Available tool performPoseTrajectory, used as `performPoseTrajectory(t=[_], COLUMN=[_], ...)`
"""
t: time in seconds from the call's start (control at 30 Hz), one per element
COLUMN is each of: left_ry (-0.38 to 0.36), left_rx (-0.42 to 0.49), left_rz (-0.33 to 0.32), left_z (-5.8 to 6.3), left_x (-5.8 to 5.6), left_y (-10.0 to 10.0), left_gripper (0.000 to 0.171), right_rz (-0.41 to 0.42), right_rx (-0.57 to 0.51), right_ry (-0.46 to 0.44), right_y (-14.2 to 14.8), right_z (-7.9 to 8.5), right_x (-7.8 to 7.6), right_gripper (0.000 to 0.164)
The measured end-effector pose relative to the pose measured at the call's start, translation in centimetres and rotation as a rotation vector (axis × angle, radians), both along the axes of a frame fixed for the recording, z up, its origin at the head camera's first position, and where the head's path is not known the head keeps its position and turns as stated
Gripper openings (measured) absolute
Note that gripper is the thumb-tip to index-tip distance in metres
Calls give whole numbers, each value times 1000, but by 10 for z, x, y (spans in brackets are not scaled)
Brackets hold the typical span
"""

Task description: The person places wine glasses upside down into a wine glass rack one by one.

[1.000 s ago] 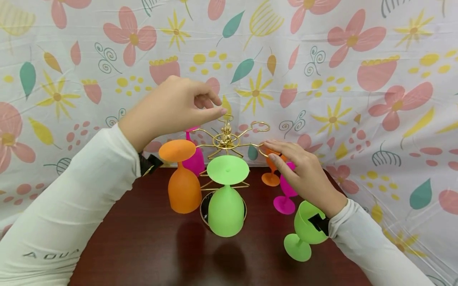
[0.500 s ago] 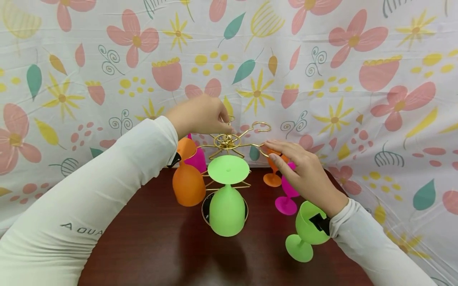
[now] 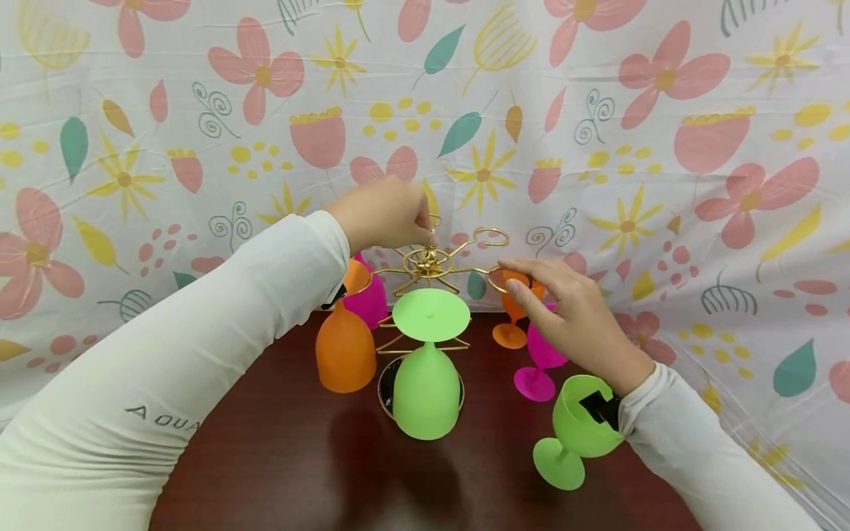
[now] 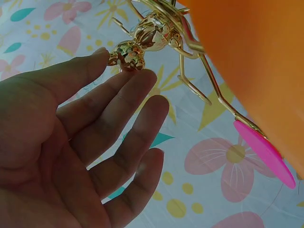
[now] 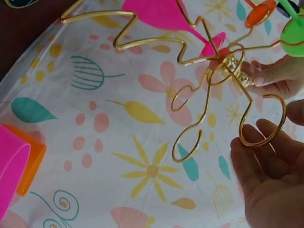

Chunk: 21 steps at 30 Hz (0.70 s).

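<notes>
A gold wire rack (image 3: pixel 428 263) with looped arms stands on the table. My left hand (image 3: pixel 388 212) pinches the round gold knob (image 4: pixel 130 56) on its top between thumb and fingertips. My right hand (image 3: pixel 567 313) touches a front-right hook (image 5: pixel 280 126) with nearly straight fingers. A green goblet (image 3: pixel 427 398) hangs upside down at the front of the rack. An orange goblet (image 3: pixel 345 350) hangs to its left, its foot partly behind my left cuff. Behind that hangs a magenta goblet (image 3: pixel 370 301).
Along the right side stand an orange goblet (image 3: pixel 509 335), a magenta goblet (image 3: pixel 535 383) and a green goblet (image 3: pixel 584 420), upright and partly hidden by my right hand and wrist. The dark table (image 3: pixel 265 442) meets a flowered cloth (image 3: pixel 571 88) at the back.
My left hand has come down and right onto the knob. The hanging orange goblet shifted right and tilted, then swung back a little left. My right hand stays at the hook.
</notes>
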<state>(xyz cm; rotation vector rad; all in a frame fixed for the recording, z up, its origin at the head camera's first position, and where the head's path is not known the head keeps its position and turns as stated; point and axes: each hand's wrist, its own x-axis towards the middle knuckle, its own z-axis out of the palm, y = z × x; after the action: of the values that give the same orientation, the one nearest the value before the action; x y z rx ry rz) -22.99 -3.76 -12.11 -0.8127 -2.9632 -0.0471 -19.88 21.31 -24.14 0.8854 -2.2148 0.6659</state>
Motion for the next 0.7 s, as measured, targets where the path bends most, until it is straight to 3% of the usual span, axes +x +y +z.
performPoseTrajectory(t=[0.2, 0.33, 0.53, 0.7], left_ry=[-72, -73, -65, -45], left_rx=[-90, -127, -148, -137], left_rz=[17, 21, 57, 55], left_z=[6, 8, 8, 7], left_x=[6, 8, 8, 5], left_y=[4, 7, 10, 11], left_gripper=[24, 21, 19, 19], right_rz=[11, -31, -111, -89], right_rx=[-130, -194, -88, -42], right_ry=[-183, -337, -536, -621], right_y=[3, 9, 19, 15], right_z=[9, 23, 36, 31], right_x=[-19, -35, -66, -94], right_gripper=[30, 33, 48, 53])
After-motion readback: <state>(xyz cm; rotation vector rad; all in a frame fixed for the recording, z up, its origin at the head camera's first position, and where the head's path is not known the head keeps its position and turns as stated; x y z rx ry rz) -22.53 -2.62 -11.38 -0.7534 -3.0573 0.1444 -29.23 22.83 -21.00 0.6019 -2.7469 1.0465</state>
